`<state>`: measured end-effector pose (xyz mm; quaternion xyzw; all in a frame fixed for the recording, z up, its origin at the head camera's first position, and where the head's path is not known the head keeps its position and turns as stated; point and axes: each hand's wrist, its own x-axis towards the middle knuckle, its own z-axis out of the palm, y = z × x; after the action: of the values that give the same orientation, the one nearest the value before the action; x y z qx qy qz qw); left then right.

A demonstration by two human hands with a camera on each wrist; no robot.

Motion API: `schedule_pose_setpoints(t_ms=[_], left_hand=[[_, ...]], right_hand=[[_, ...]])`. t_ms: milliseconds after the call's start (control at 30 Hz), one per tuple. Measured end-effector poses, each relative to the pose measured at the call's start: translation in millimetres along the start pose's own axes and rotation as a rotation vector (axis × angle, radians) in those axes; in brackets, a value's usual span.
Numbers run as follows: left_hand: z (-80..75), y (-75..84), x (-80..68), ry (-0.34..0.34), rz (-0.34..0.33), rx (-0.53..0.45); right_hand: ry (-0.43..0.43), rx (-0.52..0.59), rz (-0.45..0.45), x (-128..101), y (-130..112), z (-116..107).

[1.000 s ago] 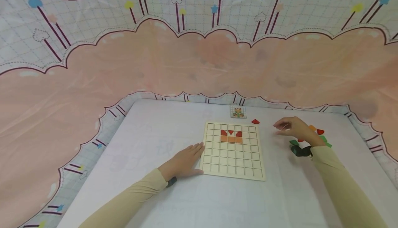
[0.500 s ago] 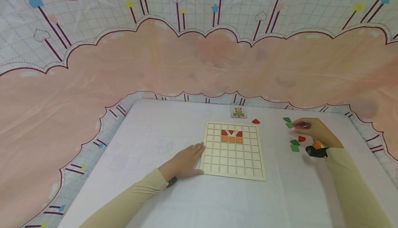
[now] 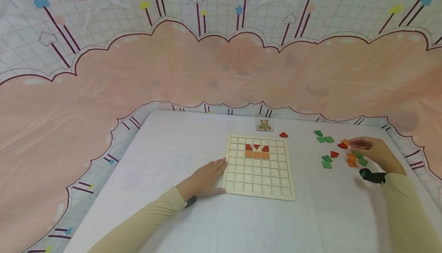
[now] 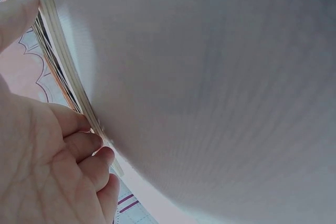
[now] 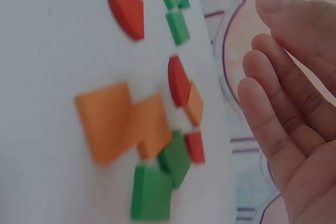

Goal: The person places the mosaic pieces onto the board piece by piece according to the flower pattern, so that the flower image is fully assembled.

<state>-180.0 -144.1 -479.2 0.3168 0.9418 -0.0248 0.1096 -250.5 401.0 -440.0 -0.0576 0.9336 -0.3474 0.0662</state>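
My left hand [image 3: 203,179] lies along the left edge of a square wooden grid board [image 3: 257,184]; in the left wrist view its fingertips touch the board's side [image 4: 79,85]. Red pieces [image 3: 265,148] sit on the board above a row of orange squares [image 3: 257,155]. To the right, my right hand [image 3: 374,151] hovers by the loose pieces, fingertips close to an orange tile [image 3: 345,142] and a red curved piece [image 3: 342,145]. In the right wrist view this hand [image 5: 294,103] has loosely extended fingers with nothing between them.
Green pieces [image 3: 321,139] and a red piece [image 3: 334,154] lie between the board and my right hand, with more orange tiles [image 3: 352,163] nearby. A small pattern card [image 3: 264,124] lies behind the board, near a red piece [image 3: 283,135]. A patterned cloth [image 3: 221,73] rises behind the table.
My right hand has moved rightward, away from the board and past the green pieces, uncovering several loose pieces. The left hand and the board have stayed put.
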Motion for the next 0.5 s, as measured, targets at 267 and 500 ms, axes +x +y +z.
schedule_pose_setpoints(t_ms=[267,500], left_hand=[[1.2,-0.5,0.2,-0.002,-0.009,-0.034],[3.0,-1.6,0.8,-0.002,-0.008,-0.026]], right_hand=[[0.004,0.033,0.063,-18,22,8],[0.011,-0.009,0.117,-23,36,21]])
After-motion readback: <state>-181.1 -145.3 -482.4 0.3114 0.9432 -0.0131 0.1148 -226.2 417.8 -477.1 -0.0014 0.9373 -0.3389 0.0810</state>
